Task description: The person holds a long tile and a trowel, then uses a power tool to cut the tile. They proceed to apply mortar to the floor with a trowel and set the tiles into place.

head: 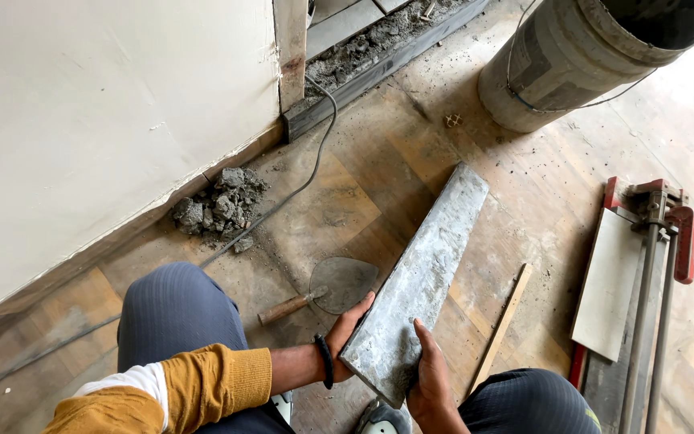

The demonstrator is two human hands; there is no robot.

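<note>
Two hands gripped one long, narrow tile, its grey face rough with dried mortar. Your left hand clasped its near left edge; your right hand held the near right edge. The tile slanted far and rightward over dusty wooden flooring. A metal trowel lay just left; a thin wooden strip lay right, with a red tile cutter beyond.

From here I lose the bucket rim past the top edge. The tile cutter, right of the long tile, runs off the bottom. The tile's near corner hides my right hand palm.
</note>
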